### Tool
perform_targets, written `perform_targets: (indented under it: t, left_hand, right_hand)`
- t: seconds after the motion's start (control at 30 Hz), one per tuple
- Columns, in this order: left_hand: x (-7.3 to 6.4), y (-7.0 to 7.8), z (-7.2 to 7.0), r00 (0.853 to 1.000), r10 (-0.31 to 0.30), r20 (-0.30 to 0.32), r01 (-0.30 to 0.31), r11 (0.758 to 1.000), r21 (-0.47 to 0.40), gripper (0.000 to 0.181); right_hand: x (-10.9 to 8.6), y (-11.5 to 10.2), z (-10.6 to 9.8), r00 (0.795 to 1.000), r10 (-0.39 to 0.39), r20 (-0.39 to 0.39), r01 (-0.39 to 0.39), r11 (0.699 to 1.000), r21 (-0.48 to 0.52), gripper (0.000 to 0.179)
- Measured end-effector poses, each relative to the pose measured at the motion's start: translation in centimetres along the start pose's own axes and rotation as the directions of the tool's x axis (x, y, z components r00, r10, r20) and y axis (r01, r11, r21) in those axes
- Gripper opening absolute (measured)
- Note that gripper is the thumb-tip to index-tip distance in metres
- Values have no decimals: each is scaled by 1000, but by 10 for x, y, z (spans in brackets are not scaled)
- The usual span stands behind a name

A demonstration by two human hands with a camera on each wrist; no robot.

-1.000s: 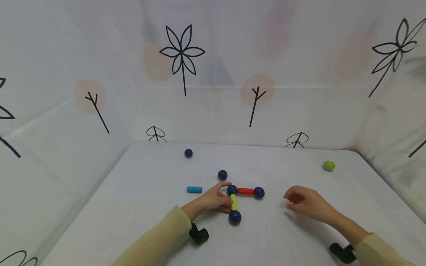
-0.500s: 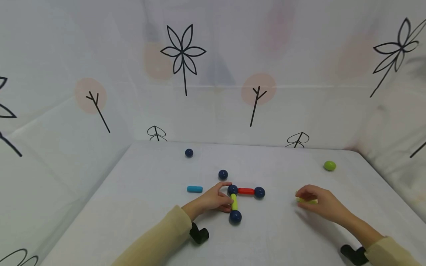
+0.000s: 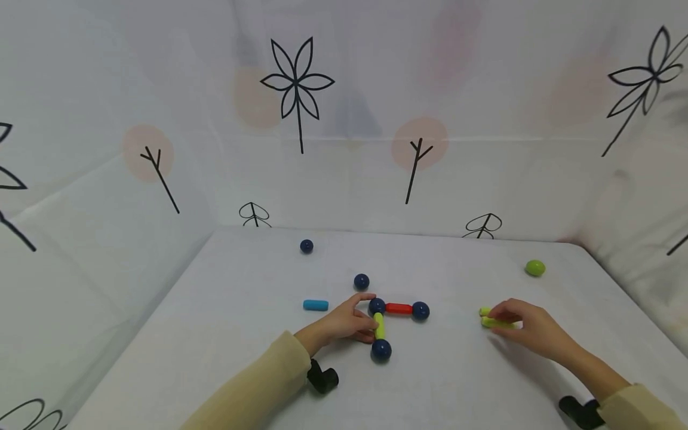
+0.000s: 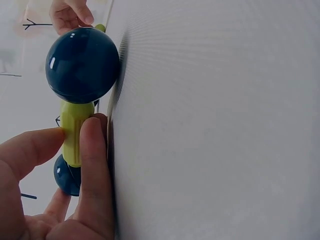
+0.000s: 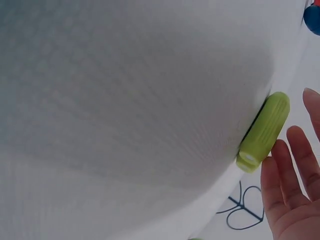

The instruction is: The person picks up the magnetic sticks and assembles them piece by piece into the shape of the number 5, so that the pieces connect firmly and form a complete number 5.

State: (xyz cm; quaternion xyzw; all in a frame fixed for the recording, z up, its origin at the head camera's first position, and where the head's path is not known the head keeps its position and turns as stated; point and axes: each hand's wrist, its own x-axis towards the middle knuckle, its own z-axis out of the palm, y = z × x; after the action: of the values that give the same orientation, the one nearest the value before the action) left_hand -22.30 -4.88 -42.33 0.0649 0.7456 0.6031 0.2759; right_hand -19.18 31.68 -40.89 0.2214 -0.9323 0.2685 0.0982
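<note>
My left hand (image 3: 348,321) pinches a yellow-green rod (image 4: 73,132) between thumb and finger. That rod joins a near navy ball (image 3: 381,350) to a navy corner ball (image 3: 377,306), which one fingertip touches. From the corner ball a red rod (image 3: 399,309) runs right to another navy ball (image 3: 421,311). Further right, my right hand (image 3: 529,325) hovers over two loose yellow-green rods, a farther one (image 3: 485,311) and a nearer one (image 3: 491,322). In the right wrist view its fingers (image 5: 280,187) are fairly straight, fingertips right at a green rod (image 5: 265,130).
Beyond the left hand lie a blue rod (image 3: 315,305) and two loose navy balls, one close (image 3: 362,282) and one at the back (image 3: 306,246). A green ball (image 3: 535,267) rests at the back right. A patterned white cloth (image 3: 344,179) hangs behind the table.
My right hand has shifted to the right, and two yellow-green rods now show by its fingertips. The left hand keeps its grip on the joined piece.
</note>
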Motion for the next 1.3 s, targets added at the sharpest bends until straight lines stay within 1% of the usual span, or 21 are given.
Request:
perform_targets:
  t: [0.1, 0.17, 0.3, 0.37, 0.5, 0.6, 0.73, 0.83, 1.0, 1.3]
  left_hand:
    - [0, 0, 0, 1000, -1, 1, 1, 1000, -7, 62]
    - [0, 1, 0, 1000, -2, 2, 2, 1000, -9, 62]
    - [-1, 1, 0, 1000, -3, 0, 3, 1000, -8, 62]
    - [-1, 1, 1, 1000, -3, -1, 3, 1000, -9, 62]
    - [-2, 2, 1, 1000, -3, -3, 3, 1000, -12, 63]
    - [-2, 2, 1, 1000, -2, -2, 2, 1000, -15, 63]
    - [-1, 2, 1, 1000, -2, -2, 2, 1000, -14, 62]
    - [-2, 2, 1, 1000, -3, -5, 3, 1000, -9, 62]
    - [-2, 1, 1, 1000, -4, -7, 4, 1000, 0, 62]
    - [-2, 1, 1, 1000, -7, -7, 7, 1000, -1, 62]
  right_hand:
    - [0, 1, -1, 999, 34, 22, -34, 999, -11, 26]
    - [0, 1, -2, 996, 69, 53, -68, 998, -12, 24]
    - [0, 1, -3, 983, 137, 123, -138, 990, -2, 23]
    - [0, 1, -4, 979, 148, 141, -150, 989, 5, 23]
    - [0, 2, -5, 975, 128, 179, -138, 989, 44, 26]
    - [0, 2, -4, 970, 127, 208, -144, 987, 66, 28]
    - [0, 0, -2, 968, 111, 224, -133, 987, 88, 27]
    - [1, -3, 0, 970, 68, 232, -95, 989, 109, 26]
    - [5, -10, 4, 969, 28, 247, -64, 989, 137, 24]
    - [13, -27, 11, 959, 38, 282, -82, 986, 144, 25]
